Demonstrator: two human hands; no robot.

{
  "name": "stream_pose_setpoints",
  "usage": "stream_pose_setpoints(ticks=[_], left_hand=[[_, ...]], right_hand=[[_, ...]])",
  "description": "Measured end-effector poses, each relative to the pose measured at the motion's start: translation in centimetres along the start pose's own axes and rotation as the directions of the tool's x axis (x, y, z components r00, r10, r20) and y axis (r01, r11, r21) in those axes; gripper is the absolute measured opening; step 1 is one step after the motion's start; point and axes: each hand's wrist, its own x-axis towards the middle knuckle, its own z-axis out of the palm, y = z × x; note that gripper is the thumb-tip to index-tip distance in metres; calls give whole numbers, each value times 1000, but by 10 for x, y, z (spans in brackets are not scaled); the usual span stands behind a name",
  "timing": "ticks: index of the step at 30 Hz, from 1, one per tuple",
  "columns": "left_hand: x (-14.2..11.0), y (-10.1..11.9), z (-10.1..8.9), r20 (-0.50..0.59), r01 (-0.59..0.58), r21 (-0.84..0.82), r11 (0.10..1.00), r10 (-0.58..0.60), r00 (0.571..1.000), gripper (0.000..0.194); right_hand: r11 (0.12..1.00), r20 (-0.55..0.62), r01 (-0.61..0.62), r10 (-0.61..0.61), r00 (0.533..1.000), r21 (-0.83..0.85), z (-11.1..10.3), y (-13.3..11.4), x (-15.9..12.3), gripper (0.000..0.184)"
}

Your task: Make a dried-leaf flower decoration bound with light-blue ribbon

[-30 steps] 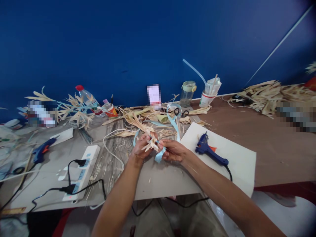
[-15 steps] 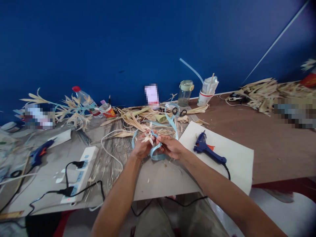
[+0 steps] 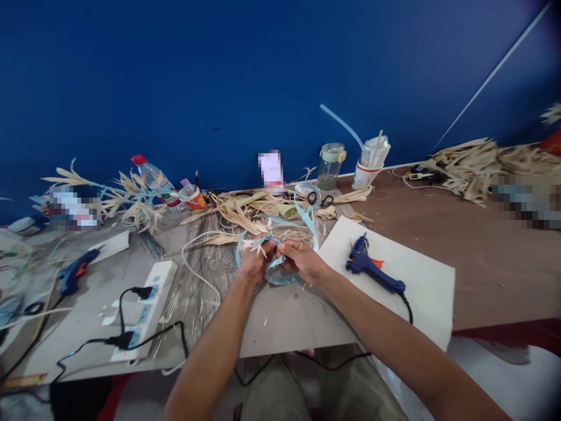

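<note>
"Blue ribbon [image 3: 308, 221] loops up past the fingertips and sags below them. Where is the sprig [image 3: 258, 245] in all that?"

"Mostly on the left side. Its pale petals fan out over the left hand [image 3: 254, 266], and one smaller bloom [image 3: 269, 224] stands up just above where the fingers meet."

"And its long axis?"

"The blue-wrapped stem looks to run roughly crosswise, from the petals toward the right hand [image 3: 307, 263]. So the left hand is nearer the blooms, and the right comes in at the stem's other end. The exact angle is hard to read, as the fingers cover part of it."

"How do the grips stand?"

"Both closed. The left is clamped on the sprig, thumb and fingers together around the stem. The right pinches the ribbon close against it, its tips almost touching the left's. I can't tell exactly where ribbon ends and stem starts between them."

"Anything close around?"

"Dry husks [image 3: 245, 219] lie just beyond the hands, with the scissors [image 3: 326, 202] past the upper loop. The glue gun [image 3: 372, 268] rests on the white board [image 3: 432, 292], nearer the right hand, its nozzle pointing away from the person."
</note>
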Motion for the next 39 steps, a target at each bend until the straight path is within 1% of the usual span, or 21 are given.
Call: stream_pose_setpoints(ticks=[5, 11, 13, 17, 20, 23, 26, 33, 39], left_hand=[[1, -1, -2, -37, 15, 23, 1000, -14, 999, 29], [1, 1, 0, -54, 83, 54, 995, -81, 995, 34], [2, 1, 0, -57, 72, 57, 996, -68, 996, 33], [4, -2, -4, -56, 5, 26, 1000, -3, 998, 27], [4, -1, -4, -60, 24, 19, 1000, -23, 998, 25], [3, 2, -3, -40, 62, 10, 998, -62, 997, 26], [2, 4, -2, -12, 65, 1, 998, -65, 998, 26], [0, 9, 0, 68, 80, 7, 997, -80, 994, 26], [2, 8, -4, 73, 71, 5, 997, -71, 995, 29]], right_hand=[[1000, 7, 9, -9, 1000, -9, 0, 3, 1, 37], [1000, -5, -16, 16, 1000, -4, 1, 4, 0, 39], [999, 3, -36, 36, 999, 3, 1, 4, 0, 38], [997, 28, -64, 63, 998, 45, -2, 5, 2, 36], [988, 73, -84, 75, 994, 127, -4, 5, 3, 36], [973, 144, -120, 92, 985, 196, -7, 3, 3, 34], [963, 187, -143, 101, 977, 228, -8, 3, 3, 32], [950, 223, -169, 111, 968, 263, -10, 4, 5, 31], [950, 244, -177, 113, 963, 259, -12, 4, 6, 29]])
